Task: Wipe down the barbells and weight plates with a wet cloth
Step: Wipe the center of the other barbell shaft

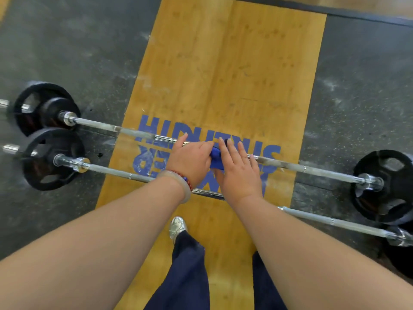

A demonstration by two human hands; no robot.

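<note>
Nearest, at the close end of the wooden platform [223, 63], the person stands in dark trousers [185, 276] with one silver shoe [176, 227] on the boards. Just beyond the shoe, the near barbell [111, 172] lies across the platform. Its middle is hidden under the two forearms and its ends reach out past both platform edges onto the dark rubber floor [67, 52].

Over the middle of the platform both hands meet on the far barbell [312, 169], above the blue lettering [152, 128] printed on the wood. The blue cloth [216, 161] sits bunched on that bar, showing only in the gap between the hands. The left hand [190, 162], with bracelets [181, 182] at the wrist, has its fingers curled down onto the cloth's left side, gripping it. The right hand [239, 173] lies flat with fingers [225, 148] straight and relaxed, resting over the cloth's right side and across the bar.

Off the platform's left edge, two black weight plates [53, 158] stand on the bars' sleeves, one behind the other. Off its right edge, another plate [384, 186] stands on the far bar.
</note>
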